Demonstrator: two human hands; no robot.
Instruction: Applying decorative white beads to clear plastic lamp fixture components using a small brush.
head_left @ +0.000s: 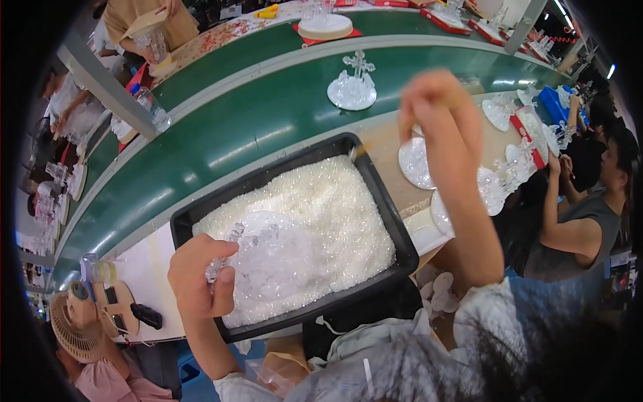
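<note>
My left hand (204, 278) pinches the clear figure part of a clear plastic ornament with a round white base (278, 251). The ornament is tipped over in a black tray (395, 224), its base lying against the sparkling white granules (335, 208) that fill the tray. My right hand (439, 107) is raised past the tray's far right corner, above the bench. Motion smears its fingers, so whether it holds anything cannot be made out. Nearest to it are a round white base (416, 163) on the bench and a finished-looking cross ornament (353, 87) on the green belt.
A green conveyor belt (221, 144) curves beyond the tray. More ornaments (492, 191) crowd the bench at right, near a red box (529, 137) and a co-worker (583, 214). At left are a handheld fan (77, 321) and a black object (146, 315). A grey post (107, 84) stands at upper left.
</note>
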